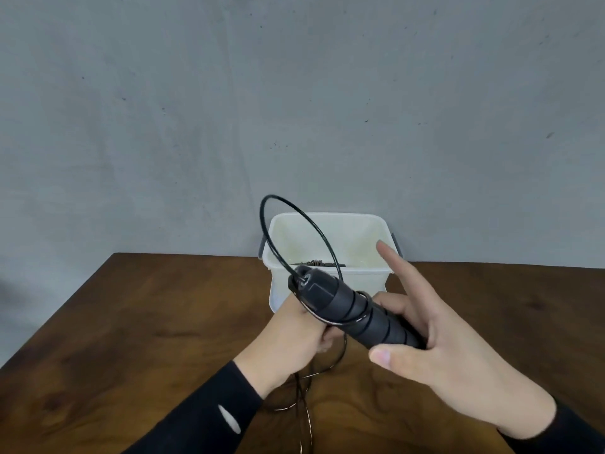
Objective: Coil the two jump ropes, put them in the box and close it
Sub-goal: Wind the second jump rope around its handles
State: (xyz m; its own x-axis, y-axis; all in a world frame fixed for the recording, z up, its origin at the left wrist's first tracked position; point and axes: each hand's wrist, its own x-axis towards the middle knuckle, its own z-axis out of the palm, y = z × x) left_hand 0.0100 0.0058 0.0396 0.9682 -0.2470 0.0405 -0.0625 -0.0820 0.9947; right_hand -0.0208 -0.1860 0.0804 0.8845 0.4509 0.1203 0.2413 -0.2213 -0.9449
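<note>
The fingers point(397, 311) of the right hand point(451, 352) are squeezing the black handles point(353, 314), pointer finger sticking out. The left hand point(294, 335) is maybe pinching the thin rope point(288, 231); that springy loop is likely popping loose and missing the box point(330, 237)

A dark brown wooden tabletop point(137, 322) is carrying the scene, its far edge meeting a grey wall. A translucent white box point(327, 286) is standing open on it near that far edge. Loose loops of thin black rope point(306, 411) are lying on the wood near the front edge.
</note>
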